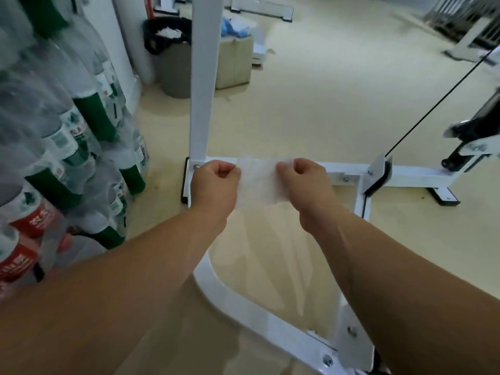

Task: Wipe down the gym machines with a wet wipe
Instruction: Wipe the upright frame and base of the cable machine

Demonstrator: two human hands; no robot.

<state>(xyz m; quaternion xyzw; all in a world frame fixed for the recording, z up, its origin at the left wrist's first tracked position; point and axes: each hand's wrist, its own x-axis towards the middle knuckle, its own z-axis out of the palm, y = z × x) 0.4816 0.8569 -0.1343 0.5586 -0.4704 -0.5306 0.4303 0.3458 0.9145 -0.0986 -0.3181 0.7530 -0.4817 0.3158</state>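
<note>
Wipe (258, 184) between both hands (215, 185) (308, 185)

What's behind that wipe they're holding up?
The wet wipe, stretched between the left hand and right hand, covers a stretch of the machine's white base bar and some floor; that stretch is hidden.

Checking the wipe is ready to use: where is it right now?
In the head view, the wet wipe is held stretched at centre, pinched between the left hand and the right hand, over the machine's white base bar.
</note>
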